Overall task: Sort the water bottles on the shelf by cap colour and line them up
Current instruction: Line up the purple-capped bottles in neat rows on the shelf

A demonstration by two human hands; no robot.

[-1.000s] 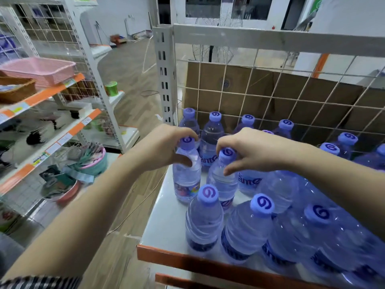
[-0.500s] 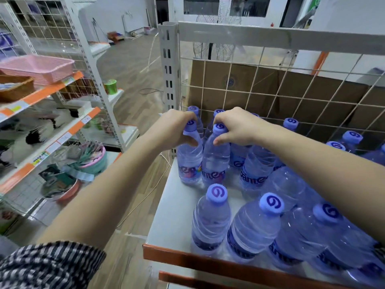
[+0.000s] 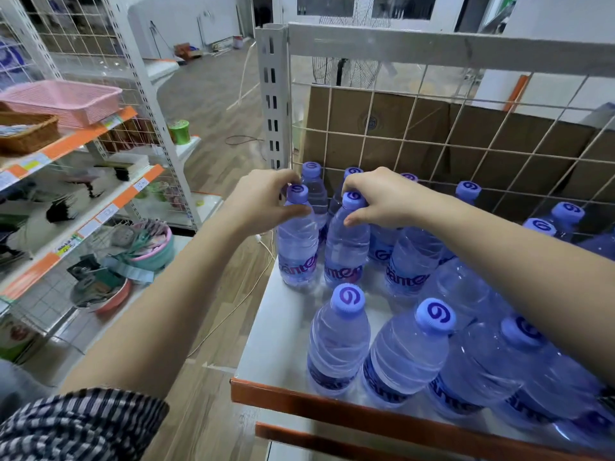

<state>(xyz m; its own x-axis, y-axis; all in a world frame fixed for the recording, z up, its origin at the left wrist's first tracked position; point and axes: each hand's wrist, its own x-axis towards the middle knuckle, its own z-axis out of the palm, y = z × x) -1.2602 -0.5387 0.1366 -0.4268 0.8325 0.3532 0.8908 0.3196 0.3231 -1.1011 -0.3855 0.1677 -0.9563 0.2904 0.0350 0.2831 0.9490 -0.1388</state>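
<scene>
Several clear water bottles with lilac caps stand on a white shelf [image 3: 283, 331] with an orange front lip. My left hand [image 3: 263, 201] grips the neck of the left bottle [image 3: 298, 247] near the shelf's left edge. My right hand [image 3: 379, 197] grips the neck of the neighbouring bottle [image 3: 346, 251] just to its right. Both bottles stand upright, side by side, in front of a back row against the wire grid. Two front bottles [image 3: 339, 341] stand by the orange lip.
A wire grid back panel [image 3: 432, 134] with cardboard behind it closes the shelf's rear. A perforated white post [image 3: 273, 94] stands at the back left corner. To the left, another rack [image 3: 83, 138] holds a pink basket [image 3: 66, 99] and bowls. Wooden floor lies between.
Both hands have carried their two bottles back and left on the shelf, from the middle toward the back row, and now hold them standing close together near the corner post.
</scene>
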